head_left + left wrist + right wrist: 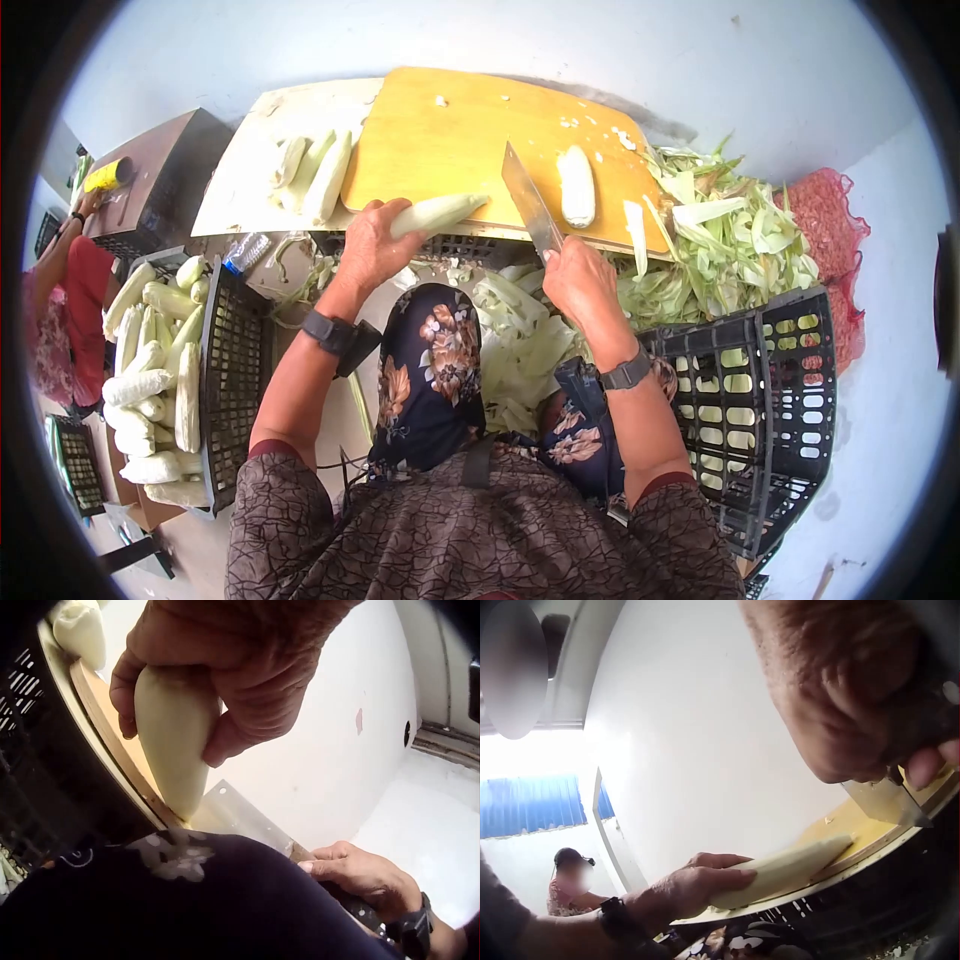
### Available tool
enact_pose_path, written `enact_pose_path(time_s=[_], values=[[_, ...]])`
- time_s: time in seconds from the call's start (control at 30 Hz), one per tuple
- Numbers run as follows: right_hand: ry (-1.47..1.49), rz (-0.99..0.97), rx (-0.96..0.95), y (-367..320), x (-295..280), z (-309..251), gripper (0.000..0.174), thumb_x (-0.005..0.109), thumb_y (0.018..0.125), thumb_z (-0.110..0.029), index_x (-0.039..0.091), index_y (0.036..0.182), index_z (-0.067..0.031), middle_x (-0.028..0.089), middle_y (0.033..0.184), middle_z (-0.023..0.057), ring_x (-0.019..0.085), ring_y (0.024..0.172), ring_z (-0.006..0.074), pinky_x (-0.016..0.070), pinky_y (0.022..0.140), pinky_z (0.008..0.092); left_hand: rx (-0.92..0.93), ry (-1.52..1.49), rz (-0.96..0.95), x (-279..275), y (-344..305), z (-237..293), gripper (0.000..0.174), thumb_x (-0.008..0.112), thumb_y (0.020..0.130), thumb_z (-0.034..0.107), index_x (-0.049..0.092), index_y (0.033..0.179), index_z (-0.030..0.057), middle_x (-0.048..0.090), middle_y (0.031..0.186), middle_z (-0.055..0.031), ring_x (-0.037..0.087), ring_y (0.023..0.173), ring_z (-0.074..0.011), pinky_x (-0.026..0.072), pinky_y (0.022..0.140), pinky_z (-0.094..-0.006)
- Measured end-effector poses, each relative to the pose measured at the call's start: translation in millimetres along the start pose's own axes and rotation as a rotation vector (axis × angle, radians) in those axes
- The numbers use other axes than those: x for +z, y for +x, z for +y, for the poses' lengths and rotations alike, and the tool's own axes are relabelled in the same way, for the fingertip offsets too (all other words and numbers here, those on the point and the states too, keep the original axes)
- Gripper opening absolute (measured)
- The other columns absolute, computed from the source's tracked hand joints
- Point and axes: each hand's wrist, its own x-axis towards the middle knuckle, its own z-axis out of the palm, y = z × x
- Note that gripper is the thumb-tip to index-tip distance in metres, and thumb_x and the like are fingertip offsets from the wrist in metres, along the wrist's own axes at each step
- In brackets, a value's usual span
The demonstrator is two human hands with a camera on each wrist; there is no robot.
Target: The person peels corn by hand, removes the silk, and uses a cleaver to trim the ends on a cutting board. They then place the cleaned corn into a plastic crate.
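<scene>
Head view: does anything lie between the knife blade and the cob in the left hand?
Nothing visible does. Only bare yellow wooden cutting board separates the steel knife blade from the tip of the pale peeled corn cob. A second peeled cob lies beyond the blade.

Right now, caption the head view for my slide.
Left hand holds corn cob on yellow cutting board; right hand grips knife.

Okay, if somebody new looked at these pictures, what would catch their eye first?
The yellow cutting board at top centre, where the left hand grips a pale peeled corn ear with its tip on the board and the right hand grips a big knife beside it. Next, the heap of green husks right of the board, and the black crate of peeled ears at far left.
</scene>
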Motion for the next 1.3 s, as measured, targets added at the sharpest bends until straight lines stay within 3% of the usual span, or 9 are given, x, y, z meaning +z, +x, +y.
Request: enact_pose_path(time_s=[0.2,0.27,0.4,0.63,0.9,1.1,1.17,1.27,1.3], values=[[0.084,0.087,0.007,2,5,18,0.026,0.057,0.080,-0.024,0.056,0.077,0.0020,0.059,0.075,0.0239,0.057,0.072,0.0417,0.0435,0.066,0.0469,-0.190,-0.469,-0.046,-2,-5,-16,0.043,0.064,0.075,0.024,0.057,0.106,-0.0051,0.062,0.089,-0.0159,0.059,0.072,-0.0209,0.0467,0.066,-0.0299],[0.148,0.101,0.043,1,0,25,0.027,0.058,0.080,-0.026,0.056,0.078,0.0011,0.059,0.074,0.0230,0.057,0.071,0.0421,0.0436,0.065,0.0469,-0.381,-1.122,-0.070,-1,-5,-19,0.041,0.062,0.079,0.025,0.055,0.102,-0.0076,0.059,0.082,-0.0111,0.057,0.068,-0.0168,0.0468,0.060,-0.0278],[0.211,0.275,0.095,10,-20,36,0.029,0.060,0.078,-0.029,0.057,0.083,-0.0004,0.059,0.070,0.0212,0.058,0.070,0.0395,0.0446,0.066,0.0449,-0.506,-1.496,-0.125,-16,-1,14,0.039,0.057,0.084,0.033,0.050,0.104,0.0009,0.057,0.083,-0.0132,0.057,0.066,-0.0209,0.0462,0.057,-0.0296],[0.007,0.560,0.278,38,-29,87,0.020,0.057,0.070,-0.014,0.058,0.085,-0.0021,0.062,0.074,0.0193,0.060,0.072,0.0372,0.0453,0.067,0.0459,-0.548,-1.792,-0.244,6,11,45,0.045,0.054,0.086,0.035,0.047,0.113,-0.0006,0.055,0.093,-0.0182,0.055,0.074,-0.0239,0.0477,0.063,-0.0304],[-0.147,0.453,0.266,60,13,146,0.018,0.059,0.069,-0.009,0.058,0.085,-0.0021,0.062,0.076,0.0215,0.060,0.075,0.0381,0.0456,0.064,0.0463,-0.677,-1.912,-0.339,56,9,63,0.044,0.053,0.085,0.032,0.047,0.114,-0.0001,0.056,0.097,-0.0171,0.056,0.079,-0.0262,0.0472,0.070,-0.0341],[-0.180,0.323,0.293,64,10,140,0.022,0.061,0.071,-0.013,0.059,0.090,-0.0019,0.061,0.085,0.0228,0.059,0.083,0.0368,0.0461,0.067,0.0450,-0.584,-1.900,-0.472,85,-3,59,0.048,0.059,0.081,0.030,0.045,0.117,0.0025,0.055,0.103,-0.0126,0.055,0.089,-0.0268,0.0453,0.072,-0.0357],[-0.207,0.305,0.295,60,0,129,0.025,0.062,0.072,-0.015,0.060,0.093,-0.0021,0.060,0.091,0.0237,0.058,0.087,0.0367,0.0460,0.070,0.0445,-0.305,-1.880,-0.584,86,1,59,0.053,0.063,0.078,0.029,0.043,0.120,0.0038,0.054,0.106,-0.0118,0.055,0.093,-0.0260,0.0451,0.074,-0.0353],[0.046,0.459,0.179,46,-12,115,0.038,0.065,0.073,-0.020,0.057,0.105,0.0008,0.056,0.106,0.0243,0.055,0.098,0.0326,0.0454,0.079,0.0406,-0.258,-1.782,-0.571,84,0,62,0.059,0.065,0.076,0.027,0.040,0.125,0.0046,0.054,0.107,-0.0110,0.054,0.096,-0.0244,0.0446,0.077,-0.0341],[0.432,0.320,0.106,42,-14,112,0.042,0.065,0.074,-0.020,0.055,0.109,0.0024,0.054,0.111,0.0231,0.054,0.101,0.0297,0.0442,0.083,0.0377,-0.254,-1.781,-0.576,85,0,62,0.059,0.065,0.076,0.027,0.040,0.125,0.0046,0.054,0.107,-0.0110,0.054,0.096,-0.0244,0.0446,0.077,-0.0341]])
